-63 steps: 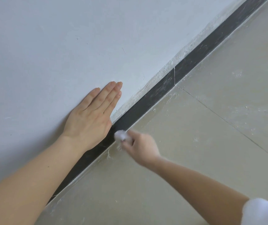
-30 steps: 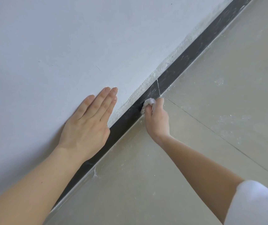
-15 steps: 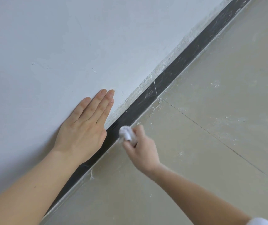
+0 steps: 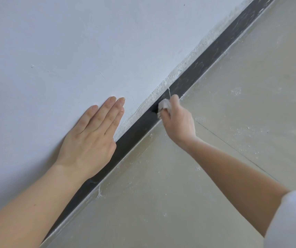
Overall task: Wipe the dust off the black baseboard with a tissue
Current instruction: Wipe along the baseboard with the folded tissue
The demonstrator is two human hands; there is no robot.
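The baseboard (image 4: 202, 62) is a black strip along the edge of the floor (image 4: 233, 167), where the floor meets the white wall (image 4: 89, 42). In the head view it runs as a diagonal from the lower left to the upper right corner.

The right hand (image 4: 177, 120) holds a small wad of white tissue (image 4: 163, 105). Its grip is closed around the wad, and the fingers press it against the face of the strip, just below a thin pale seam (image 4: 169, 92) between two pieces of the board. The tissue is bunched small, I think so that it fits the narrow strip and does not rub the rough plaster line (image 4: 184, 68) above.

The left hand (image 4: 89, 140) lies flat on the wall with straight fingers and holds nothing. Its lower edge comes down to the top of the strip. It probably supports the body while the person leans toward the floor.

The strip looks darker and cleaner below the tissue. Toward the upper right corner it shows grey smears, so this part seems not yet wiped. White crumbs (image 4: 245, 129) lie on the floor near the wall edge. A white sleeve (image 4: 294, 217) covers the right upper arm.
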